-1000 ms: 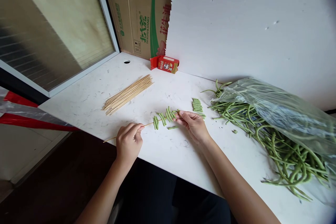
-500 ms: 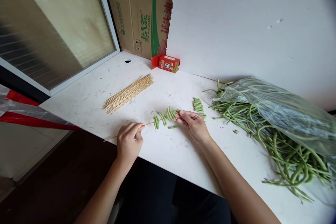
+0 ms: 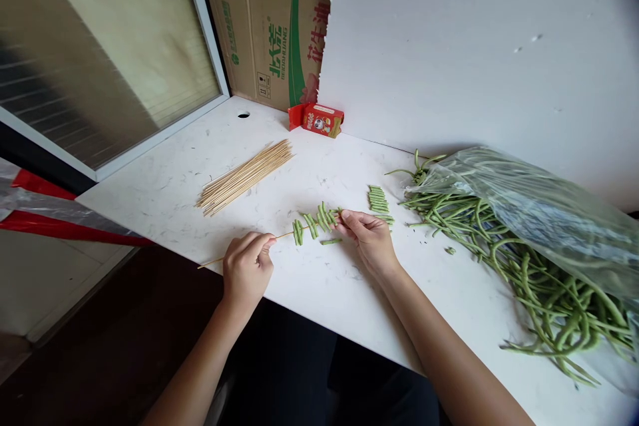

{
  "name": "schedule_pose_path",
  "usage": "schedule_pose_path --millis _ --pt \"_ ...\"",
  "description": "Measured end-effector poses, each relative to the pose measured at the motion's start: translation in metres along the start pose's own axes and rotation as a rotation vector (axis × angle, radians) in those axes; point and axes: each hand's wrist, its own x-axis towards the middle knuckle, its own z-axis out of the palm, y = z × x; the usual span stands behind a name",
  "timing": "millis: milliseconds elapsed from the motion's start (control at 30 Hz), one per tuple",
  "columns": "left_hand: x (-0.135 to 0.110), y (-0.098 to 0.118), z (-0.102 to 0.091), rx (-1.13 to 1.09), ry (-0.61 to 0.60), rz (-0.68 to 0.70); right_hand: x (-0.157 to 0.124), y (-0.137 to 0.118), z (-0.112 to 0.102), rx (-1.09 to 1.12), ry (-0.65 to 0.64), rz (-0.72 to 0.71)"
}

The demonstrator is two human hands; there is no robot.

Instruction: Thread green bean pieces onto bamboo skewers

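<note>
At nine o'clock a red plastic sheet (image 3: 60, 229) hangs off the edge of the white desk (image 3: 164, 193). A bundle of bare sticks (image 3: 244, 175) lies at ten o'clock of my left hand, well apart from it.

My left hand (image 3: 245, 267) has its grip narrow, thumb and forefinger pinched on the skewer (image 3: 282, 236) near its bare end. The skewer runs from eight o'clock to two o'clock just over the desk, its blunt end poking past my knuckles over the desk edge. Threaded on it, between my two hands, sit several short bean pieces (image 3: 314, 221), crosswise and close together. One loose bean piece (image 3: 330, 241) lies on the desk just beneath them.

My right hand (image 3: 367, 238) closes its grip on the far end of the skewer, fingertips touching the last threaded piece; whether it also holds a fresh piece I cannot tell.

At one o'clock of that hand a small stack of cut beans (image 3: 378, 200) lies on the desk. At twelve o'clock a red carton (image 3: 316, 120) stands against a cardboard box (image 3: 269, 26) and a white foam board (image 3: 474, 53). At three o'clock long beans (image 3: 499, 246) spill from a clear bag (image 3: 539, 213).
</note>
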Motion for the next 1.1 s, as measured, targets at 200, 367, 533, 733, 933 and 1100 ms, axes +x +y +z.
schedule_pose_path --millis 200,367,533,733,933,1100 --pt "0.000 0.000 0.001 -0.002 0.010 0.003 -0.001 0.000 0.001 -0.005 0.009 -0.006" --pt "0.000 0.000 0.001 0.001 0.015 0.016 -0.002 0.000 0.003 0.000 0.020 -0.005" --pt "0.000 0.001 0.001 0.007 0.016 0.008 -0.002 0.001 0.002 -0.014 0.015 -0.028" --pt "-0.001 0.001 0.001 -0.002 0.013 -0.003 -0.004 0.001 0.003 -0.023 0.016 -0.048" --pt "-0.001 0.000 0.000 -0.021 0.023 0.008 -0.006 -0.001 0.009 0.005 0.059 0.006" --pt "-0.001 0.000 0.001 -0.013 0.051 0.019 -0.006 -0.002 0.012 0.046 0.066 0.033"
